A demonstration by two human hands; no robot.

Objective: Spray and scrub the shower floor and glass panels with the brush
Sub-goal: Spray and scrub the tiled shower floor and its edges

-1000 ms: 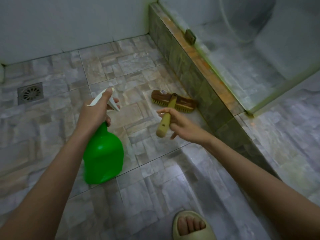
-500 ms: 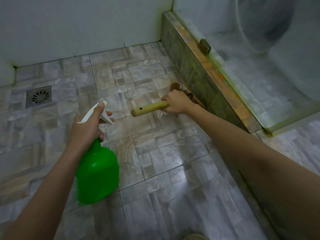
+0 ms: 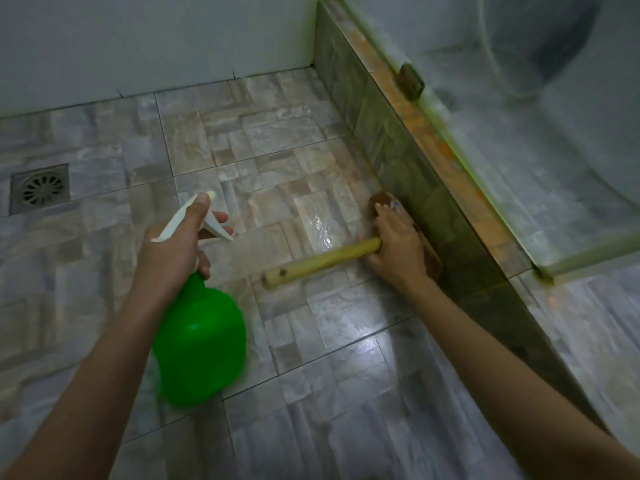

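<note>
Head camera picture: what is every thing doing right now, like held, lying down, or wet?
Spray bottle, held by the left hand.
Brush, head down on the floor beside the kerb, held at its head by the right hand.
Floor, shiny wet by the brush.
Drain, grate on it.

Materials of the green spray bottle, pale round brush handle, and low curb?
Green spray bottle: likely plastic, with smooth, uniform, glossy colour.
Pale round brush handle: looks like bare wood, matte with faint grain.
Low curb: apparently stone-look ceramic tile; grout joints are visible.
</note>
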